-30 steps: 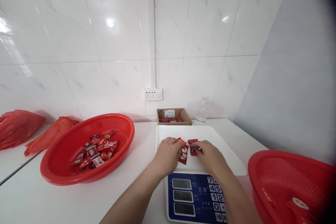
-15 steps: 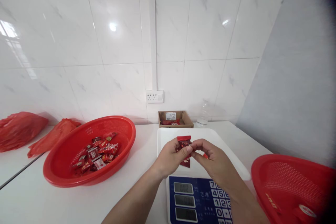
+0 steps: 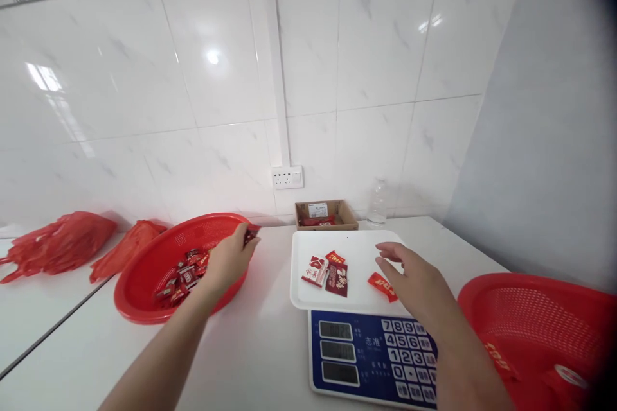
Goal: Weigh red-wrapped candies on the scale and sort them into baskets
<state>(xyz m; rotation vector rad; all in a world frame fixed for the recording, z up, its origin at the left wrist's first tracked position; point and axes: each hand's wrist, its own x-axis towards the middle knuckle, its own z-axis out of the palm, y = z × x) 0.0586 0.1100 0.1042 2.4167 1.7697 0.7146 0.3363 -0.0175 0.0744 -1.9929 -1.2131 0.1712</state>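
My left hand (image 3: 231, 255) is over the right rim of the left red basket (image 3: 139, 314), its fingers closed on a small dark red candy packet (image 3: 251, 231). Inside that basket lie several wrapped candies (image 3: 186, 279). My right hand (image 3: 409, 273) hovers at the right side of the white scale tray (image 3: 308, 304), its fingers apart and holding nothing. A red packet (image 3: 380, 284) lies on the tray beside it. Farther left on the tray are a white-and-red packet (image 3: 315, 271), a dark red packet (image 3: 337, 279) and another red packet (image 3: 336, 257).
The scale's blue keypad panel (image 3: 373, 359) faces me. Behind the tray stand a cardboard box (image 3: 344, 212) and a clear bottle (image 3: 378, 202). Another red basket (image 3: 530, 308) is at right. Red plastic bags (image 3: 72, 244) lie at far left. The tiled wall bounds the table.
My hands have parted. The left has moved left to the basket, holding a packet; the right has opened and shifted slightly right. Packets on the tray are now uncovered. The view has shifted slightly.
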